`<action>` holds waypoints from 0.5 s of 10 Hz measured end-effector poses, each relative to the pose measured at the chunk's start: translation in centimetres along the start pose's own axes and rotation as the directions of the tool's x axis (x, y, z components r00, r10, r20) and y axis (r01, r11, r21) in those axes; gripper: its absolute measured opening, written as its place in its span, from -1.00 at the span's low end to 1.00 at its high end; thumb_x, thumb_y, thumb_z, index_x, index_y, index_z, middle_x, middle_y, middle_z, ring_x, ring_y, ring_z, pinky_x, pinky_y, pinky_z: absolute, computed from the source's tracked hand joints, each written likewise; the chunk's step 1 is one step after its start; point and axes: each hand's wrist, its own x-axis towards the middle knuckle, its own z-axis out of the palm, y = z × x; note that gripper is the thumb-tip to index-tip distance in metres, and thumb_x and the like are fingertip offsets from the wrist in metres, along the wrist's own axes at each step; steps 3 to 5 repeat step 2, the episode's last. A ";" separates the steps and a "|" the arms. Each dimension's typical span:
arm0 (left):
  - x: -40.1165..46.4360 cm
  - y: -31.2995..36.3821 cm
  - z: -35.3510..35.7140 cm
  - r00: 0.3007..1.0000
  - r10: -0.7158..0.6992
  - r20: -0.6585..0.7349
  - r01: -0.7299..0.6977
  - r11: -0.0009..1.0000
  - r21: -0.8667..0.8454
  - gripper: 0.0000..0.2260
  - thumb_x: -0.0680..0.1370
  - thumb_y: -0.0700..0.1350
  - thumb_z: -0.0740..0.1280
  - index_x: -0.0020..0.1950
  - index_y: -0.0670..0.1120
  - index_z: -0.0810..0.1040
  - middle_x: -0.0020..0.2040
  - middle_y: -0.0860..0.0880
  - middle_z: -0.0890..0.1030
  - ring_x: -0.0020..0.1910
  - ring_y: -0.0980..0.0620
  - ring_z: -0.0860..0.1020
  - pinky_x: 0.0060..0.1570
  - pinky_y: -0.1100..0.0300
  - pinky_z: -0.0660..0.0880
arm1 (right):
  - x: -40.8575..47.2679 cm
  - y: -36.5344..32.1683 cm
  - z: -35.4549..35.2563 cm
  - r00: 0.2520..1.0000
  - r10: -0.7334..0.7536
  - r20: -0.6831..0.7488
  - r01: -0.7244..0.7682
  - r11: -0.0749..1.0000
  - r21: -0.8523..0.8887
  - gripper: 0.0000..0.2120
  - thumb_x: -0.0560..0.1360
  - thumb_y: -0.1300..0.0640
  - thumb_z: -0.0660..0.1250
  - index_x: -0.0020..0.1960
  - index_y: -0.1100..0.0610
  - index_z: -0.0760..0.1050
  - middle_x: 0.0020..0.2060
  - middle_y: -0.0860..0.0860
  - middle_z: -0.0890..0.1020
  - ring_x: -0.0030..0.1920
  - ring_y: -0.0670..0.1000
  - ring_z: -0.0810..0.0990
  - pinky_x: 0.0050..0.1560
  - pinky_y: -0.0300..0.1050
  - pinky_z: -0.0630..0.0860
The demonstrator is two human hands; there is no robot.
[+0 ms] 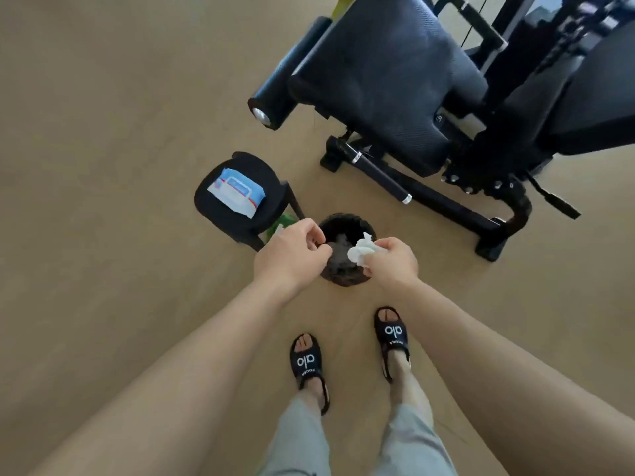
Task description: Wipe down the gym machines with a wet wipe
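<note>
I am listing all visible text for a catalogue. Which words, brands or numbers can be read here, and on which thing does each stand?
"alo": on the strap of the left slipper.
"alo": on the strap of the right slipper.
Small word under each "alo": too blurred to read.
Print on the wet wipe pack on the black stool: too blurred to read.

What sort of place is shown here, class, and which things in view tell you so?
Probably a gym or home workout room. A black padded bench on a steel frame with a foam roller stands on bare floor, and a wipes pack lies on a stool beside a bin.
</note>
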 end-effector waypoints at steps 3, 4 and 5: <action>8.1 0.0 3.1 0.994 -0.092 0.052 0.102 0.965 -0.240 -0.78 0.53 -0.01 0.42 0.17 0.15 0.56 0.05 0.20 0.61 0.12 0.11 0.57 0.14 0.11 0.54 | 9.0 -1.3 0.5 0.984 0.063 0.166 0.012 0.908 -0.420 -0.35 0.62 0.11 0.24 0.65 0.05 0.09 0.49 0.09 0.40 0.40 0.14 0.46 0.26 -0.06 0.44; 8.1 0.0 3.1 0.994 -0.092 0.052 0.102 0.965 -0.240 -0.78 0.53 -0.01 0.42 0.17 0.15 0.56 0.05 0.20 0.61 0.12 0.11 0.57 0.14 0.11 0.54 | 9.0 -1.3 0.5 0.984 0.063 0.166 0.012 0.908 -0.420 -0.35 0.62 0.11 0.24 0.65 0.05 0.09 0.49 0.09 0.40 0.40 0.14 0.46 0.26 -0.06 0.44; 8.1 0.0 3.1 0.994 -0.092 0.052 0.102 0.965 -0.240 -0.78 0.53 -0.01 0.42 0.17 0.15 0.56 0.05 0.20 0.61 0.12 0.11 0.57 0.14 0.11 0.54 | 9.0 -1.3 0.5 0.984 0.063 0.166 0.012 0.908 -0.420 -0.35 0.62 0.11 0.24 0.65 0.05 0.09 0.49 0.09 0.40 0.40 0.14 0.46 0.26 -0.06 0.44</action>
